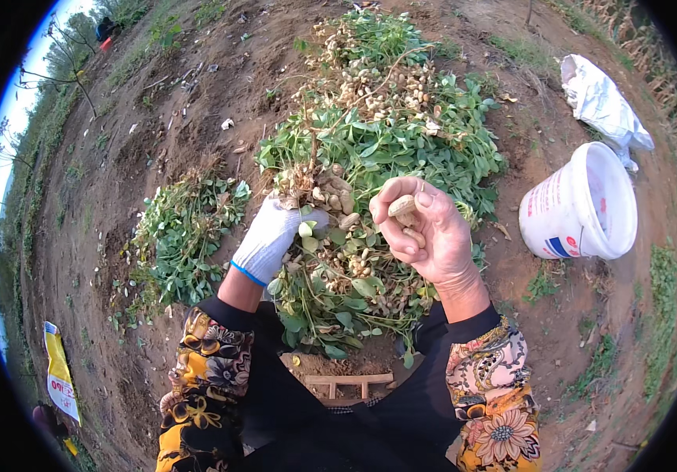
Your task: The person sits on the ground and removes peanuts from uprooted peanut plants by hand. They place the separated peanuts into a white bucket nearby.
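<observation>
My left hand, in a white knit glove with a blue cuff edge, grips a peanut plant by its stems. Roots and a cluster of peanut pods stick out above and to the right of the glove. My bare right hand is turned palm up, with a few loose peanuts held between thumb and curled fingers. Beneath both hands spreads a big heap of peanut plants, green leaves mixed with pods. The glove and leaves hide part of the gripped stems.
To the right, a white plastic bucket leans on the soil, beside a crumpled white sack. A smaller pile of peanut plants lies left. Between my legs is a wooden stool. A yellow and white bag lies at lower left.
</observation>
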The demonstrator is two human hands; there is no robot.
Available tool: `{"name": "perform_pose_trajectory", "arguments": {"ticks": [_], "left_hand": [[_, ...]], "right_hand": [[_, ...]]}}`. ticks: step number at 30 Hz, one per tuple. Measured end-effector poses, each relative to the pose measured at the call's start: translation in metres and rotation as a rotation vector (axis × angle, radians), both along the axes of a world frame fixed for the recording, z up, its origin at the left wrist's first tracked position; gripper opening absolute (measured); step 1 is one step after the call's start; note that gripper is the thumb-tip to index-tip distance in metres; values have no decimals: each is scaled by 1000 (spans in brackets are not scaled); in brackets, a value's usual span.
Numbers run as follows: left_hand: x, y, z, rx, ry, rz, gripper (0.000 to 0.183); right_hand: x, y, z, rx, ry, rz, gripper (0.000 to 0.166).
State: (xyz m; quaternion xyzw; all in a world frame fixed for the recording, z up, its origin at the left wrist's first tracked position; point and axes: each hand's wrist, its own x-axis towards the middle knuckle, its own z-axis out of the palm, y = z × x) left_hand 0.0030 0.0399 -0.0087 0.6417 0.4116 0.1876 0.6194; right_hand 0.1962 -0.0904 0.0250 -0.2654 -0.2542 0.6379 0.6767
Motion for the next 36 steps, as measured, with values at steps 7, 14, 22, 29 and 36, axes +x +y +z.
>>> {"name": "perform_pose_trajectory", "arguments": {"ticks": [7, 14, 22, 29, 36], "left_hand": [[-2, -1, -2, -219, -213, -99, 35], [0, -5, -9, 80, -180, -119, 27], [1, -17, 13, -118, -155, -132, 26], [14, -23, 11, 100, -101, -111, 26], [7, 5, -12, -63, -135, 58, 17]], "right_hand": [[-5, -2, -8, -246, -364, -211, 15], [-22, 5, -26, -197, -1138, -280, 21], [-22, 7, -28, -38, -1464, -257, 16], [-13, 2, -17, 147, -1681, -180, 24], [-13, -21, 12, 84, -718, 362, 24]]}}
